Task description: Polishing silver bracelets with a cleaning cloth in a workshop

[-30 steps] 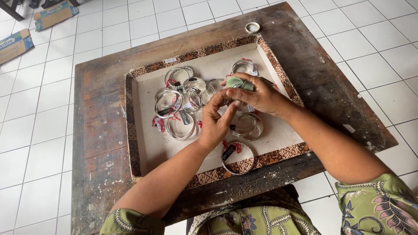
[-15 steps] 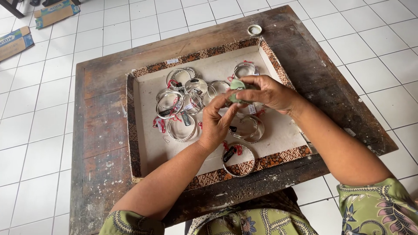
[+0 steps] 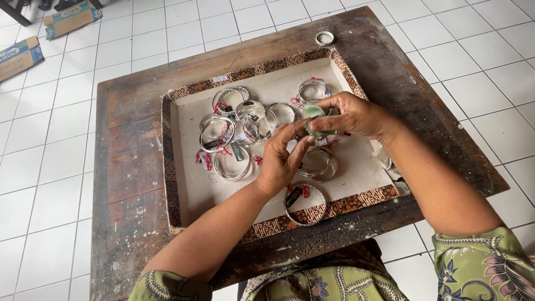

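My right hand (image 3: pixel 356 116) is closed on a small green cloth (image 3: pixel 315 121) over the middle of a shallow tray (image 3: pixel 167 146) with a patterned brown rim. My left hand (image 3: pixel 284 160) reaches up to the cloth, thumb and fingers pinching a silver bangle that the cloth and fingers mostly hide. Several silver bangles with red strings and dark tags lie in the tray: a cluster (image 3: pixel 218 134) left of my hands, one (image 3: pixel 317 163) just below the cloth, one (image 3: pixel 304 204) leaning on the near rim.
The tray sits on a worn dark wooden table (image 3: pixel 128 178) over white floor tiles. A small round lid (image 3: pixel 324 38) lies at the table's far edge. Two cardboard boxes (image 3: pixel 72 17) (image 3: pixel 19 56) rest on the floor at the far left.
Both hands have lifted slightly and shifted a little right. The cloth is now bunched tighter between the fingers. The bangles in the tray have not moved.
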